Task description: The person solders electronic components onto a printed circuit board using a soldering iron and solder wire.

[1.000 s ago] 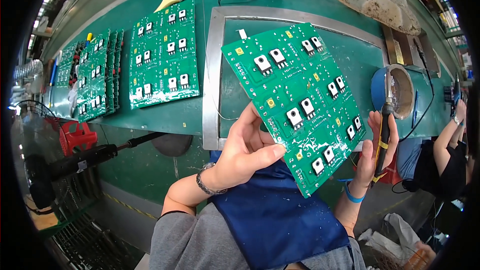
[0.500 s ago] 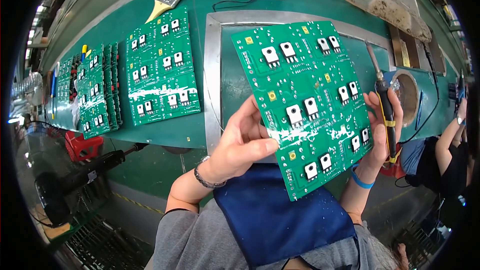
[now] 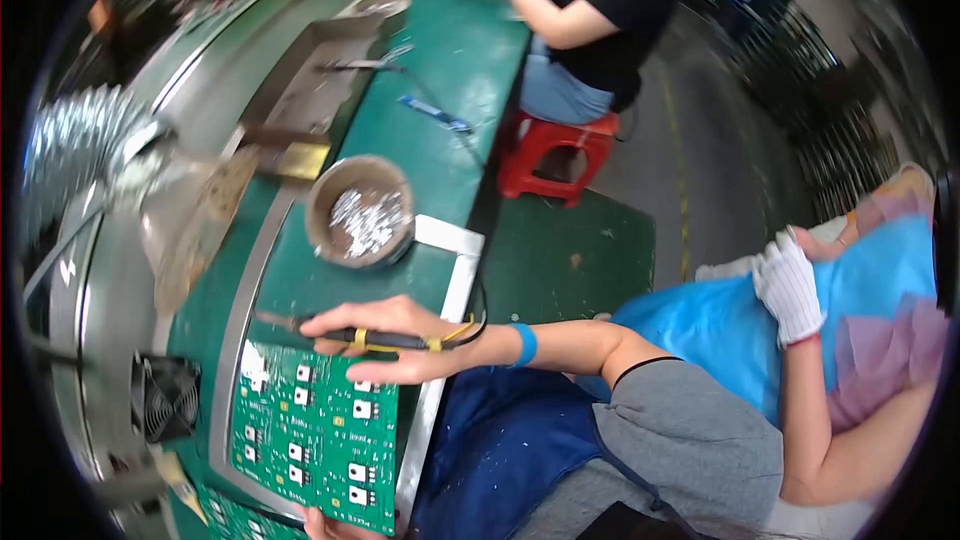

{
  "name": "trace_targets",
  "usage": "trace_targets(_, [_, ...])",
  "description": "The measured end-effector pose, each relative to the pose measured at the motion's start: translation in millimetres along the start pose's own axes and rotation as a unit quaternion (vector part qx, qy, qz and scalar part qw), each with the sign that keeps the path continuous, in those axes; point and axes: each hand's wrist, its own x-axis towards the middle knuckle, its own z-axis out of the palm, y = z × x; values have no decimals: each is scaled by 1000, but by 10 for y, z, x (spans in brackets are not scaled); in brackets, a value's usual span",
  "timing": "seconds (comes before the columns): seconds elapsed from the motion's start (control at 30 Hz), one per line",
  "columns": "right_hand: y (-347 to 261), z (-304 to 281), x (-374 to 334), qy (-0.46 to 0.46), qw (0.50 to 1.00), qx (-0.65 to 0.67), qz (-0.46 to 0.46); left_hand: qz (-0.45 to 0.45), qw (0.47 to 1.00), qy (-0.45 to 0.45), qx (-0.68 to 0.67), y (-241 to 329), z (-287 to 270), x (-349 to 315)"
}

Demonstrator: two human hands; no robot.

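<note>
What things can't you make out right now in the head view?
All in the head view:
Left hand: mostly cut off by the lower edge.
Circuit board: some parts hidden beneath the right hand.
Soldering iron: tip blurred.
Seated co-worker: head cut off by the upper edge.

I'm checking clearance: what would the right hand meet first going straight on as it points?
Probably the metal frame's far bar, beyond the soldering iron's tip, though depth is unclear.

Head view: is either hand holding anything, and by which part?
The right hand holds the soldering iron by its handle. The left hand is at an edge of the circuit board; its grip cannot be told.
</note>
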Motion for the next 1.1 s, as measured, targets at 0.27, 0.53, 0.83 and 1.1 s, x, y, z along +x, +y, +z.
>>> trace_targets(0.27, [-199,-51,-261,67,997,-21,-33,-227,929,26,-293,416,273,177])
trace_targets(0.53, [-166,-84,-77,1,997,-57,45,-123,911,-9,-395,226,216,167])
trace_targets(0.83, [-105,316,13,60,993,8,101,-201,855,-7,-477,311,153,220])
trace_targets(1.1, [-301,192,165,-112,944,-290,-113,-181,832,32,-524,211,364,125])
